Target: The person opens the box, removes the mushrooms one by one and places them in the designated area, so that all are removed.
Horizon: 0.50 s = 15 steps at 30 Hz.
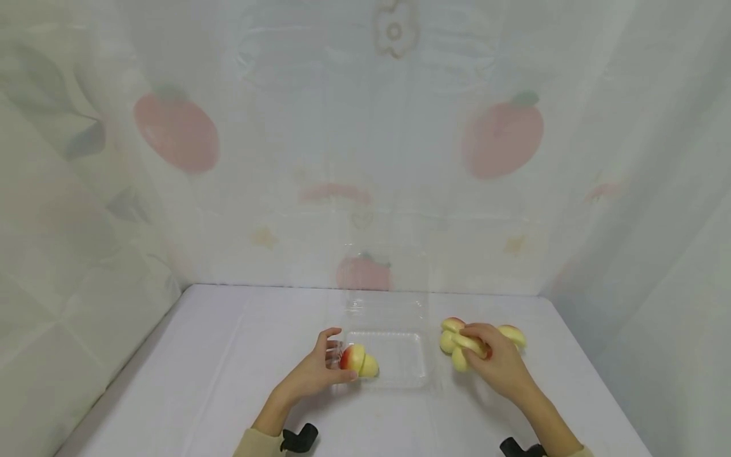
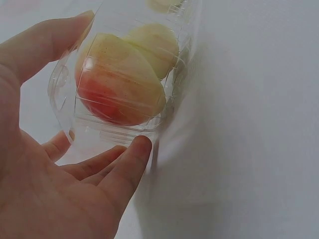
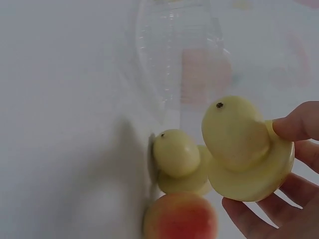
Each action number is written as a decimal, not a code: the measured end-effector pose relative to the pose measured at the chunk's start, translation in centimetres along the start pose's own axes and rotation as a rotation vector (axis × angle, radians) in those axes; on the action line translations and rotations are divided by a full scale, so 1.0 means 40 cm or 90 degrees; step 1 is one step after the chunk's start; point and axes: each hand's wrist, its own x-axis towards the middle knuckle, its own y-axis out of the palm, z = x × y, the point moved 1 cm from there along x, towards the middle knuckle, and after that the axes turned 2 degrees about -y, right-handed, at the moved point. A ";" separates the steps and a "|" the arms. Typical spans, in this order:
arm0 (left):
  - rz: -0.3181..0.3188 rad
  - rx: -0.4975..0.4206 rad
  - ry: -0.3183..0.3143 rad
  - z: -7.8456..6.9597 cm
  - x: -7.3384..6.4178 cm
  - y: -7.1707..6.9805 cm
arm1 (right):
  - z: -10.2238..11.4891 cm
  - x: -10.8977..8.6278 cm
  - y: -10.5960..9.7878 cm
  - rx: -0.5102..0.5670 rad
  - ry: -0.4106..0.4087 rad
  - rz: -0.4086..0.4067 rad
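A clear plastic clamshell box (image 1: 400,362) lies with its lid (image 1: 385,279) raised at the back. Inside its left end sits a pale yellow, red-blushed apple-like piece (image 1: 354,358), also seen through the wall in the left wrist view. My left hand (image 1: 313,373) holds that end of the box (image 2: 65,89), thumb and fingers on opposite sides. Right of the box, my right hand (image 1: 505,365) pinches another yellow apple-like piece (image 3: 239,134), a rounded lump with a dark dot on a wider base. It is held just above similar pieces (image 3: 177,152).
More yellow-and-red pieces lie on the white tabletop (image 1: 240,355) around the right hand, one farther right (image 1: 512,335). A pale curtain (image 1: 434,158) with printed red fruit hangs behind the table, and fabric encloses both sides.
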 end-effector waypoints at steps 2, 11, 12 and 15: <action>-0.001 0.001 -0.001 0.000 0.000 0.001 | -0.011 -0.007 0.005 -0.002 0.004 0.003; 0.002 -0.007 0.003 -0.004 -0.002 0.000 | -0.045 -0.032 0.025 0.047 0.022 0.030; 0.002 -0.006 0.003 -0.004 -0.003 -0.001 | -0.047 -0.034 0.028 0.050 0.013 0.028; 0.003 -0.002 0.006 -0.005 -0.003 -0.001 | -0.052 -0.039 0.032 0.044 -0.007 0.027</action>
